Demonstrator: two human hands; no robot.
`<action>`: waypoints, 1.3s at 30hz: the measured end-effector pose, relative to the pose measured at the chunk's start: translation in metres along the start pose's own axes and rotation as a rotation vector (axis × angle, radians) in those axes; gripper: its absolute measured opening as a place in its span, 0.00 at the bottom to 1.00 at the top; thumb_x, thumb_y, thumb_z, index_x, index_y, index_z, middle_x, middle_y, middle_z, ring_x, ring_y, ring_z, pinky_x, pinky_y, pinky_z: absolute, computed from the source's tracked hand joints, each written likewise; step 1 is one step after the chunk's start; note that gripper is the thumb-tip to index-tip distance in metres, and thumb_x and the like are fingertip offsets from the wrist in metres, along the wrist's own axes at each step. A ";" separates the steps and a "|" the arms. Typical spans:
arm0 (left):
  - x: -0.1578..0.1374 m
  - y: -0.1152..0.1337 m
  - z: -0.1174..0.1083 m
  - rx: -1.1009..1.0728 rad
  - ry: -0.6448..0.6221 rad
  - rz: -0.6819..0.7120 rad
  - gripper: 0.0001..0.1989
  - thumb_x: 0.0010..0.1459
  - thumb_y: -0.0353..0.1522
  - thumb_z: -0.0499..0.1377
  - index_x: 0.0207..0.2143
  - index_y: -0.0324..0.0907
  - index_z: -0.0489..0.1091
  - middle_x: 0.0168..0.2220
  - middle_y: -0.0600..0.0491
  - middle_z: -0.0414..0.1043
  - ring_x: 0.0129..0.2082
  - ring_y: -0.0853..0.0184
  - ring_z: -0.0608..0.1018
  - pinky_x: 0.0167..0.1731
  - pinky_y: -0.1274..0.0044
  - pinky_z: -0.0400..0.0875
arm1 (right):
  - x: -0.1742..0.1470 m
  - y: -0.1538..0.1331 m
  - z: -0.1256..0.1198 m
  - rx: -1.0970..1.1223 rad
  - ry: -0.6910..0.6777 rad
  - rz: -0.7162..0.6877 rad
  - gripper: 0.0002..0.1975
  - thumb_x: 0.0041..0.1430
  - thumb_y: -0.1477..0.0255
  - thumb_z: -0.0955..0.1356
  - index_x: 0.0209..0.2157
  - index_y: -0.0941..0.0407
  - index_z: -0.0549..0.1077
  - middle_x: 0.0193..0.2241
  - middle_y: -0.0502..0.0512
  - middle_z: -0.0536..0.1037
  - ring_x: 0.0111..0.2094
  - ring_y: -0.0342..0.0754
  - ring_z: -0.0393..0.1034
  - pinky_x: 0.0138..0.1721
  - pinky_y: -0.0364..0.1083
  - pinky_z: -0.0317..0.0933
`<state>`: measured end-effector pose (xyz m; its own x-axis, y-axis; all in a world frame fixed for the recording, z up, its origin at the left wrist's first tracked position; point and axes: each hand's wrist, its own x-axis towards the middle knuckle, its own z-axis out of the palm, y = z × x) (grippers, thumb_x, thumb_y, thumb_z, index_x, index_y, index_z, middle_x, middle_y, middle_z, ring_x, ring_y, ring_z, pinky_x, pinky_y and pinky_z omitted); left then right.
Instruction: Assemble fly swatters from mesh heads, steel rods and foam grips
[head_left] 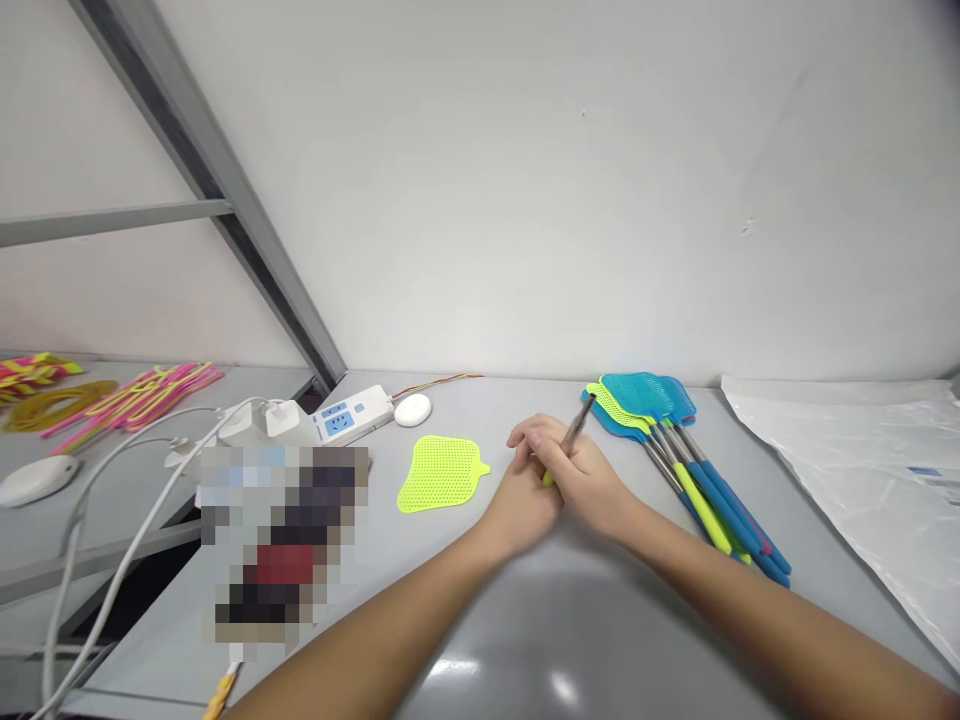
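Observation:
My left hand (pixel 521 505) and my right hand (pixel 589 485) meet above the middle of the table, with their fingers closed and overlapping. Between them is a fly swatter handle (pixel 577 425), whose metal rod points up and to the right; a bit of its yellow-green grip shows below. The rest of the grip is hidden by my hands. Just left of them, a loose yellow-green fly swatter head (pixel 444 474), perforated and with a short neck, lies flat on the table. To the right is a pile of assembled fly swatters (pixel 675 440) in blue and yellow-green.
A power strip (pixel 352 415) and a white round device (pixel 412 409) sit at the back left. Nearby lies a pixelated item (pixel 289 540), with white cables (pixel 112 560) beside it. Pink and yellow strips (pixel 142 395) lie far left. White plastic sheeting (pixel 855 460) covers the right side.

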<state>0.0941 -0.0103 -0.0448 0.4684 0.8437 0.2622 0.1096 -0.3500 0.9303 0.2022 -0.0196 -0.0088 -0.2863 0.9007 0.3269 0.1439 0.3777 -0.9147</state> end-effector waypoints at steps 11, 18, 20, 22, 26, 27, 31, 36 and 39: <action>0.002 -0.001 0.000 -0.172 0.026 -0.253 0.09 0.55 0.34 0.54 0.24 0.40 0.65 0.22 0.55 0.65 0.24 0.69 0.68 0.23 0.79 0.59 | -0.006 0.028 0.000 -0.028 0.068 0.125 0.18 0.66 0.59 0.58 0.44 0.55 0.72 0.43 0.56 0.75 0.48 0.51 0.67 0.52 0.50 0.57; 0.006 -0.006 -0.008 -0.553 0.118 -0.345 0.21 0.57 0.46 0.53 0.20 0.41 0.57 0.17 0.59 0.55 0.18 0.73 0.62 0.20 0.80 0.57 | -0.018 0.041 0.004 0.102 -0.059 0.086 0.29 0.60 0.58 0.65 0.58 0.54 0.56 0.40 0.55 0.70 0.38 0.47 0.68 0.38 0.46 0.64; 0.007 -0.005 -0.012 -0.544 0.135 -0.293 0.22 0.59 0.46 0.52 0.19 0.41 0.56 0.17 0.58 0.55 0.18 0.73 0.62 0.22 0.79 0.59 | -0.018 0.042 0.004 0.080 -0.115 0.050 0.39 0.52 0.62 0.72 0.61 0.53 0.51 0.47 0.57 0.67 0.45 0.49 0.66 0.43 0.46 0.63; 0.008 -0.002 -0.018 -0.484 0.185 -0.226 0.22 0.60 0.46 0.50 0.19 0.41 0.57 0.18 0.58 0.55 0.19 0.73 0.62 0.23 0.79 0.59 | -0.016 0.044 0.005 0.073 -0.106 0.068 0.42 0.50 0.65 0.73 0.61 0.52 0.49 0.50 0.57 0.65 0.47 0.49 0.65 0.47 0.48 0.62; 0.012 0.003 -0.030 -0.202 0.395 -0.082 0.22 0.61 0.46 0.50 0.21 0.42 0.57 0.20 0.57 0.57 0.22 0.72 0.61 0.25 0.78 0.59 | -0.013 0.050 0.007 -0.026 -0.016 0.111 0.21 0.55 0.63 0.70 0.46 0.55 0.62 0.43 0.54 0.70 0.40 0.47 0.68 0.43 0.48 0.62; 0.012 0.003 -0.032 -0.158 0.431 -0.062 0.22 0.61 0.47 0.49 0.21 0.42 0.57 0.21 0.57 0.57 0.22 0.71 0.62 0.26 0.78 0.59 | -0.013 0.051 0.008 -0.078 -0.025 0.104 0.15 0.56 0.62 0.69 0.41 0.55 0.65 0.39 0.53 0.71 0.38 0.47 0.68 0.40 0.47 0.61; 0.012 0.001 -0.033 -0.123 0.435 -0.055 0.23 0.63 0.47 0.45 0.21 0.42 0.55 0.22 0.56 0.57 0.24 0.70 0.62 0.27 0.77 0.58 | -0.012 0.049 0.008 -0.260 -0.101 0.037 0.10 0.61 0.64 0.64 0.29 0.55 0.66 0.25 0.48 0.70 0.27 0.44 0.62 0.30 0.44 0.55; 0.012 0.000 -0.030 -0.062 0.360 -0.036 0.20 0.62 0.44 0.50 0.21 0.42 0.57 0.22 0.57 0.57 0.24 0.70 0.62 0.29 0.77 0.58 | -0.014 0.046 0.008 -0.333 -0.175 -0.021 0.10 0.64 0.67 0.62 0.29 0.55 0.67 0.25 0.48 0.72 0.27 0.43 0.64 0.31 0.43 0.54; 0.013 0.001 -0.031 -0.089 0.356 -0.035 0.21 0.63 0.46 0.48 0.22 0.42 0.58 0.23 0.56 0.59 0.25 0.70 0.62 0.29 0.77 0.59 | -0.015 0.050 0.010 -0.383 -0.142 0.008 0.08 0.59 0.65 0.67 0.32 0.55 0.67 0.26 0.48 0.72 0.27 0.44 0.64 0.29 0.43 0.53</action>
<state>0.0729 0.0130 -0.0328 0.1294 0.9488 0.2880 0.0363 -0.2948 0.9549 0.2039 -0.0166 -0.0619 -0.4083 0.8752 0.2596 0.4814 0.4481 -0.7533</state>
